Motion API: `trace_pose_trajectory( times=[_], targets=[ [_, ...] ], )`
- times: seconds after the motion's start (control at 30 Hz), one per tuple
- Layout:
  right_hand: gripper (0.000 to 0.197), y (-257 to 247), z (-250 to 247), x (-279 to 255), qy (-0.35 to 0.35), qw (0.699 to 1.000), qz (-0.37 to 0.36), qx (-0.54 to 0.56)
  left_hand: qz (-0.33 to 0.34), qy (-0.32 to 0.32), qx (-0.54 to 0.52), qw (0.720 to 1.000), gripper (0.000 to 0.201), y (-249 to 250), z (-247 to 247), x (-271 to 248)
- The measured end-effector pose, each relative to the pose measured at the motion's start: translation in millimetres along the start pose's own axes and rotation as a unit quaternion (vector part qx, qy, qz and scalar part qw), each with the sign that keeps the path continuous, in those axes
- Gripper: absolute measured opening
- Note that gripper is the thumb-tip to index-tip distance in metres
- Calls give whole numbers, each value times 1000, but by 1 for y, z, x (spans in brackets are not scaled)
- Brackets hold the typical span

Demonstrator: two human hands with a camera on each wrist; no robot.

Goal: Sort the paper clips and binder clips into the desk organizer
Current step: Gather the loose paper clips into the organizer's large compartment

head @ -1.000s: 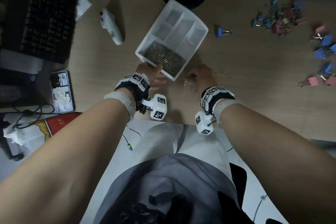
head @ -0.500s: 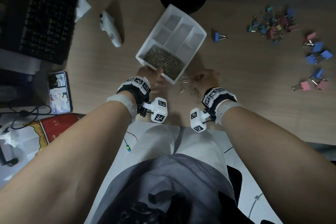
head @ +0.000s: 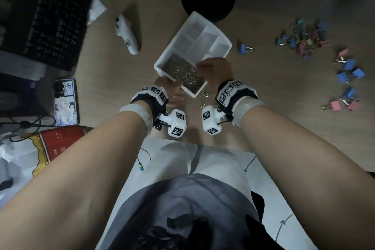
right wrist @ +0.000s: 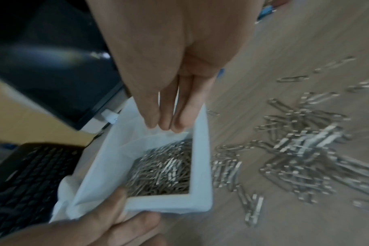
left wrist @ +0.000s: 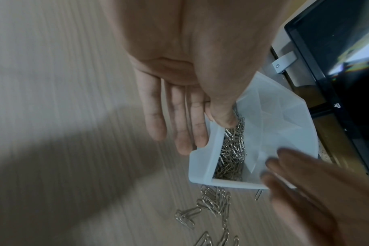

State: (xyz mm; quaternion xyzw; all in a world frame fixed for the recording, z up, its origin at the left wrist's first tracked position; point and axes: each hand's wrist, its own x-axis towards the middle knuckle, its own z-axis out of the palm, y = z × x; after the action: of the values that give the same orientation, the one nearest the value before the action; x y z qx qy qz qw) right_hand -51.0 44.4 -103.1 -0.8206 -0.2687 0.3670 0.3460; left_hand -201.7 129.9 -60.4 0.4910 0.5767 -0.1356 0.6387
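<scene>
Tabletop (head: 263,107): wood grain, dim light. Your white organizer (head: 220,47) sits at centre, turned cornerwise to you. Its large near compartment holds a heap of paper clips (head: 183,74); the far compartments show only bare plastic.

Your left hand (head: 169,90) has its grip on the organizer's near corner: thumb hooked over the rim onto the clips, fingers straight along the outer wall. Your right hand (head: 215,69) has straight, close-set fingers (right wrist: 154,114) pointing down over the right-hand rim; its grip looks open, nothing seen held, though the wrist view is blurred.

Loose paper clips (head: 205,95) lie on the tabletop just beside the organizer's near right wall. Binder clips (head: 304,38), blue and pink, are scattered well apart to the right; one blue binder clip (head: 244,48) lies alone near the organizer.

Half a second ago your right hand rested down among the loose clips; it is now up at the organizer's rim.
</scene>
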Motion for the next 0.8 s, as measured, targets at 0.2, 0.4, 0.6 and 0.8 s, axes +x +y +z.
trace_pose_trajectory(
  times=[0.2, 0.4, 0.6, 0.8],
  targets=[
    [48, 72, -32, -27, 78, 959, 167, -214, 4, 9, -3, 1000, 34, -2, 2, -2],
    [63, 99, -24, -56, 76, 971, 164, -159, 10, 15, -10, 1000, 32, -2, 6, -2],
    [51, 91, -5, -59, 32, 985, 120, -123, -1, 9, -9, 1000, 27, -2, 9, -3],
    [48, 101, -36, -65, 100, 934, 302, -165, -23, -10, -31, 999, 23, -4, 11, 0]
  ],
)
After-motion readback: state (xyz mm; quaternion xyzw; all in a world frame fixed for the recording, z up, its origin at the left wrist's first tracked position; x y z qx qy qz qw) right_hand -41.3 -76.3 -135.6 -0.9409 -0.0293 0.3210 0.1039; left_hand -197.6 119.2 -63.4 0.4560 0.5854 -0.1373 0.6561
